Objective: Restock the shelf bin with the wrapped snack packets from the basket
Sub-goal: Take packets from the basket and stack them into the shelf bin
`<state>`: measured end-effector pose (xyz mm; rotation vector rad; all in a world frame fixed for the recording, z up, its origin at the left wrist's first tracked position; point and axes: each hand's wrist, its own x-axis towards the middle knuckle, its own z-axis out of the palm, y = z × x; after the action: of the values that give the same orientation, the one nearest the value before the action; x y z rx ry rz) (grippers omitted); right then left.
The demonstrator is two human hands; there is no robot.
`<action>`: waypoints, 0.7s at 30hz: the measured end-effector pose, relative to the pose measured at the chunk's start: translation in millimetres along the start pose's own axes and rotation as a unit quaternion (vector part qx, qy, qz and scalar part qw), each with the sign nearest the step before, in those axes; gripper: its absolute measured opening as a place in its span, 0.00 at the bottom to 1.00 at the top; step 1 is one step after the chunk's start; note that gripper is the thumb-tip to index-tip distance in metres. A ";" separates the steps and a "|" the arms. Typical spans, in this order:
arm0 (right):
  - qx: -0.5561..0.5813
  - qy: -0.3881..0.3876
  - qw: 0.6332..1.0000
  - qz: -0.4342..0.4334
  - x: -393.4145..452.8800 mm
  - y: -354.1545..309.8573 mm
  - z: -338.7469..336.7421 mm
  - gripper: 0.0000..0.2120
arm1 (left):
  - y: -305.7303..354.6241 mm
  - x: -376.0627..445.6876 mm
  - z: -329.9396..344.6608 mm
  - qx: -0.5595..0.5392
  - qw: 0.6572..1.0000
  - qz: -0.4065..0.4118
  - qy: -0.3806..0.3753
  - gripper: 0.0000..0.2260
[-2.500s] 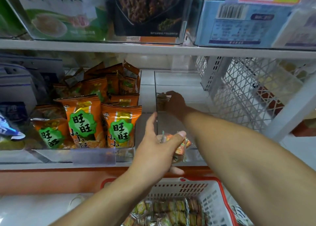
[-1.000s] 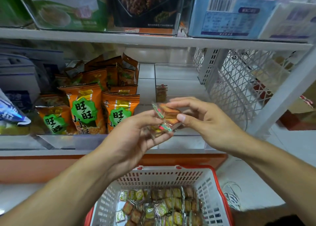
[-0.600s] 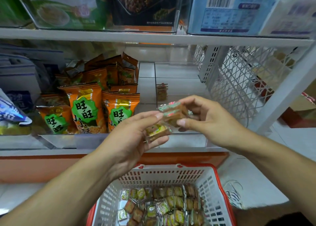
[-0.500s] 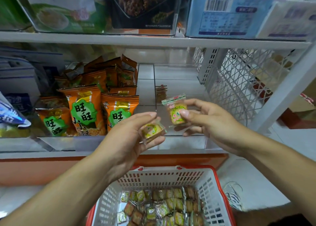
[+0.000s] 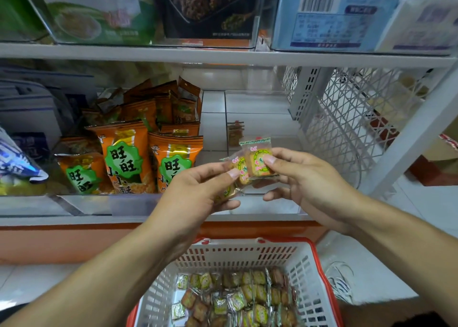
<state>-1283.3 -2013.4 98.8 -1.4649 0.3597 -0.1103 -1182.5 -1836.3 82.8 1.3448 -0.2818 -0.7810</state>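
At centre frame, the right hand (image 5: 307, 183) is now pinching a snack packet (image 5: 257, 162) freshly pulled from the left hand (image 5: 198, 193), whose fingers are keeping another packet (image 5: 239, 171); next into the clear bin (image 5: 260, 126).

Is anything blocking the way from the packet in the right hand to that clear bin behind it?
Nothing visible does. The right hand pinches a packet just before the bin, whose near part looks bare; one packet stands farther back.

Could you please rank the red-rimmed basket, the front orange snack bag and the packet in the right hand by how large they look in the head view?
1. red-rimmed basket, largest, though also nearest the camera.
2. front orange snack bag.
3. packet pinched by the right hand, smallest.
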 end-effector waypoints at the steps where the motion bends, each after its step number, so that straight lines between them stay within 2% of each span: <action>1: 0.004 -0.006 1.000 -0.003 -0.1 0.3 0.4 0.11 | -0.6 -0.4 0.0 0.011 1.000 0.005 -0.007 0.10; 4: 0.030 -0.040 0.999 -0.008 -0.4 0.9 2.3 0.13 | -2.1 0.3 1.8 0.007 1.000 0.011 -0.009 0.07; 8: 0.060 -0.045 0.997 0.007 1.3 -4.4 -3.2 0.16 | -1.7 9.3 1.6 -0.104 0.994 -0.024 0.023 0.16; 10: 0.066 -0.040 0.997 0.011 1.7 -8.2 -7.9 0.18 | -0.8 13.1 0.4 -0.122 0.992 -0.024 0.028 0.20; 16: 0.146 -0.036 0.986 0.076 -2.2 -3.2 1.3 0.20 | -5.7 7.9 1.6 -0.079 0.994 0.060 0.041 0.25; 18: 0.173 -0.026 0.979 0.103 -3.5 3.9 12.0 0.22 | -7.6 7.2 4.8 -0.059 0.992 0.098 0.047 0.25; 21: 0.189 -0.020 0.976 0.110 -5.1 9.9 24.4 0.18 | -10.3 4.3 11.5 -0.058 0.988 0.134 0.054 0.20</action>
<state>-1282.1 -1987.6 91.5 -1.0430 0.4402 0.0288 -1189.8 -1848.1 74.8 1.2056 -0.3192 -0.4911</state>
